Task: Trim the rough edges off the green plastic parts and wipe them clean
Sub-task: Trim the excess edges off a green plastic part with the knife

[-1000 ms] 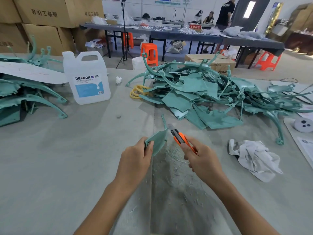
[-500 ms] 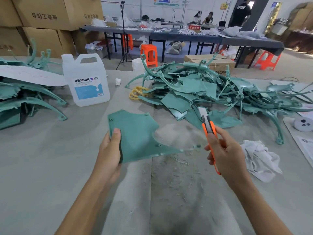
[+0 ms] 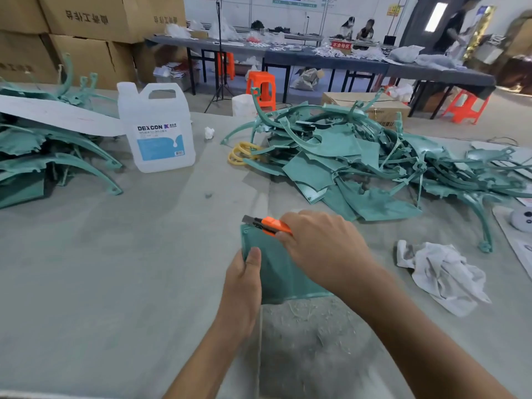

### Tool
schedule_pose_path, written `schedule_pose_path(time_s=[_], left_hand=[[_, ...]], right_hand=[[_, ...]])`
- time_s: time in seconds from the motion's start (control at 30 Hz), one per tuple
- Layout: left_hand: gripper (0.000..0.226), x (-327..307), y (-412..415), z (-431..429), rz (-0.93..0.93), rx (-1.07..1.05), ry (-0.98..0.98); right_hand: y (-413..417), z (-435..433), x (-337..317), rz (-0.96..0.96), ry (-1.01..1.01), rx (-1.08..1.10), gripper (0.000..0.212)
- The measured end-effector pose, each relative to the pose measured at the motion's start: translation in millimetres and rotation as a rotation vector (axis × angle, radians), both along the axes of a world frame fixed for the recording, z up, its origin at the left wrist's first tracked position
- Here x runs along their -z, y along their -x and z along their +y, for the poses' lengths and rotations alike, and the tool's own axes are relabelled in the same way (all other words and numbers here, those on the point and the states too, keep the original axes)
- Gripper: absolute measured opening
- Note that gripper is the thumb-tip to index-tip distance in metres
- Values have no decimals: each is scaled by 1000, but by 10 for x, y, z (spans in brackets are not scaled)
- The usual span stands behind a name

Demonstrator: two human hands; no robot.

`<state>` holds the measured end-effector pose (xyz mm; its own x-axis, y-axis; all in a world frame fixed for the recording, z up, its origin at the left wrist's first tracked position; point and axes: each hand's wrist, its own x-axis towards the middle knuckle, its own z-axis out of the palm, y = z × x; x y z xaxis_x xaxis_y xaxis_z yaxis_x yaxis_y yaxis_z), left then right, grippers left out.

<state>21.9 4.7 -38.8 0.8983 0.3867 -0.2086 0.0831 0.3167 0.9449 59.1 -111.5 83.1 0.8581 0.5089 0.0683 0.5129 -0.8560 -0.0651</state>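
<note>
My left hand (image 3: 244, 286) grips a flat green plastic panel (image 3: 275, 272) by its left edge, thumb on top, holding it just above the table. My right hand (image 3: 322, 249) crosses over the panel and holds an orange utility knife (image 3: 266, 224). The knife's blade points left and sits at the panel's upper left corner. Much of the panel is hidden under my right hand and wrist. A white rag (image 3: 440, 276) lies crumpled to the right.
A large heap of green parts (image 3: 359, 165) fills the far right of the table (image 3: 115, 269), and another pile (image 3: 43, 156) lies far left. A white DEXCON jug (image 3: 157, 129) stands between them. Plastic shavings (image 3: 311, 326) litter the table under my hands.
The panel was turned and brought back toward the middle in my left hand. My right hand swung the knife from the right across the panel to its upper left corner.
</note>
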Motion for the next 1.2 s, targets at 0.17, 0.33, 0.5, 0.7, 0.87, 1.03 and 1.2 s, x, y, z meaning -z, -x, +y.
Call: schedule_pose_path(time_s=[0.17, 0.33, 0.5, 0.7, 0.87, 1.03, 1.2], left_hand=[[24, -65, 49, -25, -27, -1, -99], [25, -128, 66, -22, -33, 3, -132], [27, -199, 58, -36, -34, 13, -152], [24, -223, 130, 133, -114, -121, -312], [24, -282, 44, 231, -134, -138, -410], [22, -276, 38, 92, -132, -136, -446], [24, -276, 93, 145, -160, -119, -398]], right_hand=[[-48, 133, -9, -33, 35, -3, 22], [-60, 178, 5, -64, 31, -16, 27], [-70, 171, -33, -63, 35, 3, 27], [-317, -172, -174, -149, 166, 184, 19], [-268, -237, -296, -115, 39, 147, 29], [-8, 60, -223, -227, -118, -30, 34], [-244, -73, -139, -176, -81, 103, 30]])
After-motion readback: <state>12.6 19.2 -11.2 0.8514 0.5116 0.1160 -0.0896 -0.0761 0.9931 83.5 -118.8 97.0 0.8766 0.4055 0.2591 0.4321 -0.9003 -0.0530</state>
